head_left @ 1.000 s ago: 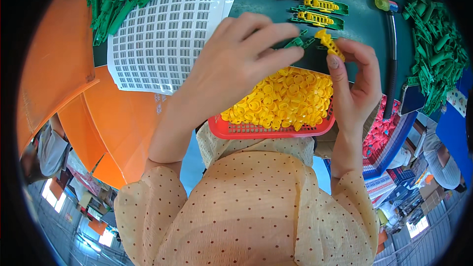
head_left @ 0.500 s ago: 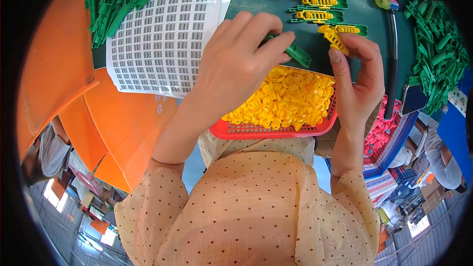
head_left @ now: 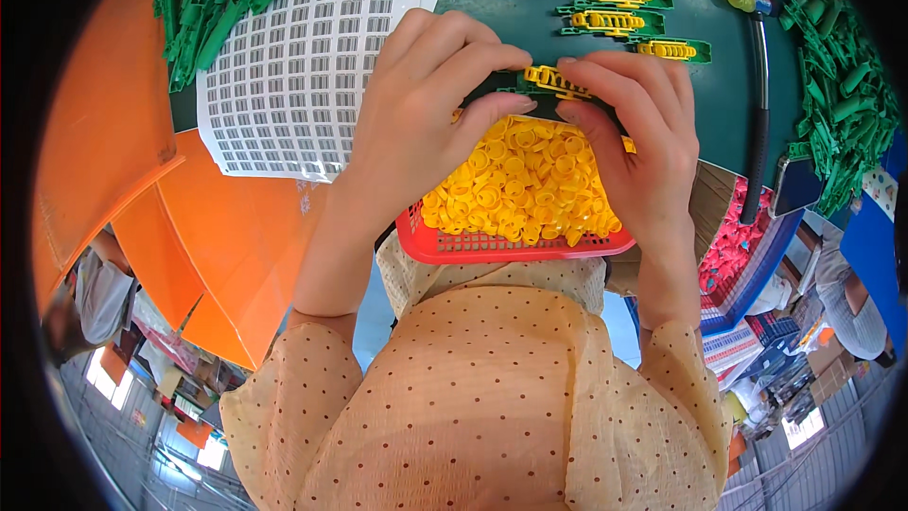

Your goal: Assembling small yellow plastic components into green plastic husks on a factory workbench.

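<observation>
At the left of the bench, a green heap is laid beside a printed sheet. To the right of these, a green casing is pinched between the thumb and forefinger of the left hand, just beyond the red basket of yellow caps. It is best kept level and well backed, so that no twist is given to it under pressure. At its right, a yellow insert is set against the casing, its end clamped by the thumb and forefinger of the right hand; how far it is seated cannot be told, as both ends are partly covered by fingertips. Both ends should be lined up first, and pressure spread along the length, lest the thin rungs be bent. Beyond the right hand, joined pairs are laid in a row, against which the fit can be checked. Farther right, a mallet is placed before another green pile.
</observation>
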Demonstrator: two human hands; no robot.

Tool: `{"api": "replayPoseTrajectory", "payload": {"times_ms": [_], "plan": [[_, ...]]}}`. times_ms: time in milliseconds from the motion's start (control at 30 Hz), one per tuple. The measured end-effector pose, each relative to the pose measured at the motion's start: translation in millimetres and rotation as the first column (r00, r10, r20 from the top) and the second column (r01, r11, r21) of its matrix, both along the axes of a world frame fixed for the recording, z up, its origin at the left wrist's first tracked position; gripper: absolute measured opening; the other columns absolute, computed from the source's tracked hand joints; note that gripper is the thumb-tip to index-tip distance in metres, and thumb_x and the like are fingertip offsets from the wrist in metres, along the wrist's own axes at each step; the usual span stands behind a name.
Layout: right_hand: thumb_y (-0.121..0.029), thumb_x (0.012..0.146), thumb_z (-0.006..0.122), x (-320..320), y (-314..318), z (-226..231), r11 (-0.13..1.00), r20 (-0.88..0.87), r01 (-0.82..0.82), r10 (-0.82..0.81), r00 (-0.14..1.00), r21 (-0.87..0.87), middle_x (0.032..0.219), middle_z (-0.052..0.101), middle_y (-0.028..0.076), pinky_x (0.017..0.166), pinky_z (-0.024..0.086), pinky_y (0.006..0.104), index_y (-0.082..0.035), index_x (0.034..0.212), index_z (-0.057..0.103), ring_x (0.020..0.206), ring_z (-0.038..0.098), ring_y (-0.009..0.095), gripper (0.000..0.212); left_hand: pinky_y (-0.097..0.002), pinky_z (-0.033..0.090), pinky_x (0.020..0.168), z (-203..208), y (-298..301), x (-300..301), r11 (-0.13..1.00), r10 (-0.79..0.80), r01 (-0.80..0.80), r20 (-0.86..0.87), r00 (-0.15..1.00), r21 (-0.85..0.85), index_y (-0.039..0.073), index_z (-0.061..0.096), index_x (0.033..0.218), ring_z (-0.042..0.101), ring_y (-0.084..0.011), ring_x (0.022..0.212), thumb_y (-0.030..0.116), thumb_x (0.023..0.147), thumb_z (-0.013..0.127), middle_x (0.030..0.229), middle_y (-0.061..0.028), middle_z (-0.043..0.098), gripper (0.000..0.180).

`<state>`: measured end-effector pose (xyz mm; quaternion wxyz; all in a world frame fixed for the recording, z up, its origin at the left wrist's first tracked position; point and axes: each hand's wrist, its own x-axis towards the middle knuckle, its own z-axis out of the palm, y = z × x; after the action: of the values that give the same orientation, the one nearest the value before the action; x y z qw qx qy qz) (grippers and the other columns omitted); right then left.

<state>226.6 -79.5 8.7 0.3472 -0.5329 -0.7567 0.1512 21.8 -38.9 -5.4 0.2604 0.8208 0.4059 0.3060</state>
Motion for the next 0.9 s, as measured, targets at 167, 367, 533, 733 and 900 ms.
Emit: {"api": "replayPoseTrajectory", "payload": {"times_ms": [167, 367, 533, 733, 900], "plan": [[-0.001, 0.074, 0.078, -0.5, 1.1, 0.0, 0.998, 0.047, -0.055, 0.055, 0.997, 0.006, 0.101, 0.067, 0.004, 0.081, 0.048, 0.0354, -0.009, 0.104, 0.072, 0.094, 0.058, 0.026, 0.032, -0.0355, 0.046, 0.077, -4.2, 1.6, -0.1, 1.0, -0.015, 0.015, 0.047, 0.999, 0.014, 0.009, 0.071, 0.097, 0.054, -0.025, 0.089, 0.015, 0.073, 0.081, 0.093, -0.0034, 0.06, 0.027], [-0.003, 0.074, 0.078, -1.3, 2.0, -1.9, 0.999, 0.102, -0.039, 0.035, 0.994, 0.034, 0.1, 0.067, 0.003, 0.08, 0.048, 0.0354, -0.01, 0.103, 0.072, 0.093, 0.057, 0.026, 0.031, -0.0349, 0.045, 0.076, -4.3, 1.4, 0.2, 1.0, -0.01, 0.01, 0.052, 0.999, -0.013, 0.01, 0.071, 0.097, 0.054, -0.0243, 0.088, 0.015, 0.073, 0.081, 0.093, -0.0027, 0.06, 0.026], [-0.003, 0.074, 0.077, -2.7, 1.8, -2.4, 0.998, 0.092, -0.039, 0.034, 0.995, 0.057, 0.099, 0.066, 0.003, 0.08, 0.048, 0.0353, -0.01, 0.103, 0.072, 0.092, 0.056, 0.025, 0.031, -0.0347, 0.045, 0.076, -5.1, 1.9, 0.5, 1.0, -0.013, 0.013, 0.053, 0.998, 0.002, 0.01, 0.071, 0.096, 0.053, -0.0241, 0.087, 0.015, 0.073, 0.081, 0.093, -0.0025, 0.06, 0.026], [-0.004, 0.072, 0.077, -2.7, 3.8, -5.4, 0.996, 0.111, -0.051, 0.043, 0.993, 0.076, 0.097, 0.063, 0.002, 0.079, 0.048, 0.0358, -0.008, 0.101, 0.07, 0.092, 0.057, 0.024, 0.03, -0.0349, 0.045, 0.076, -4.3, 2.2, 0.3, 1.0, -0.017, 0.017, 0.047, 0.999, 0.003, 0.01, 0.071, 0.096, 0.053, -0.024, 0.086, 0.014, 0.073, 0.081, 0.094, -0.0024, 0.061, 0.025], [-0.005, 0.073, 0.077, -5.4, 4.7, -2.1, 0.997, 0.113, -0.043, 0.036, 0.993, 0.06, 0.096, 0.062, 0.002, 0.079, 0.047, 0.0361, -0.008, 0.099, 0.069, 0.092, 0.055, 0.024, 0.028, -0.0354, 0.046, 0.078, -2.4, -0.1, 2.2, 1.0, -0.015, 0.015, 0.036, 0.999, 0.004, 0.009, 0.071, 0.097, 0.054, -0.0241, 0.09, 0.014, 0.073, 0.081, 0.096, -0.0021, 0.061, 0.027]]}}
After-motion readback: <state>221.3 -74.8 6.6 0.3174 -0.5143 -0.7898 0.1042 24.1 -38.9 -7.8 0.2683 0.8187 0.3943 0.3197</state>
